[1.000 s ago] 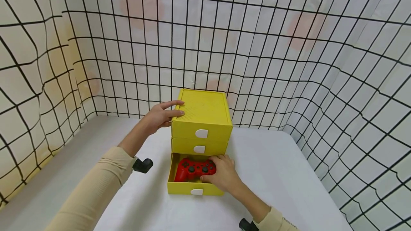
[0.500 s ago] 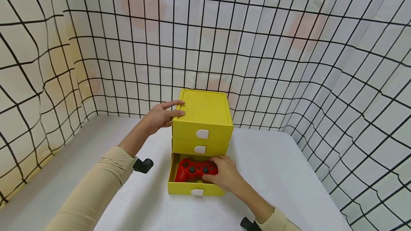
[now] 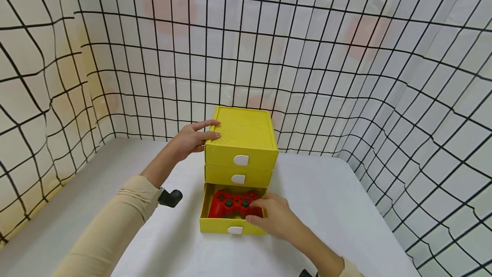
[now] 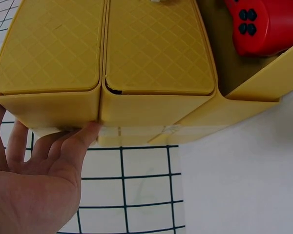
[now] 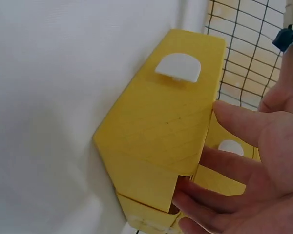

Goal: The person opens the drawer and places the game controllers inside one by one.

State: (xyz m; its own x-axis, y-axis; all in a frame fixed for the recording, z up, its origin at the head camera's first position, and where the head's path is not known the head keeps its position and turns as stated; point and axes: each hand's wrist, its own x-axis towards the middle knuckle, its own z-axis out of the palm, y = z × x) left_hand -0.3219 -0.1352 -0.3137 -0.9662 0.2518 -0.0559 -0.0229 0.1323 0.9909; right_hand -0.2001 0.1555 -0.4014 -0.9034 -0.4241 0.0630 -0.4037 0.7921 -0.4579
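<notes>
Red controller (image 3: 232, 203) in open drawer (image 3: 219, 225), right hand (image 3: 274, 219) alongside

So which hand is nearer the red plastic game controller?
Right. The right hand rests at the red plastic game controller in the open bottom drawer; the left hand steadies the cabinet top.
</notes>
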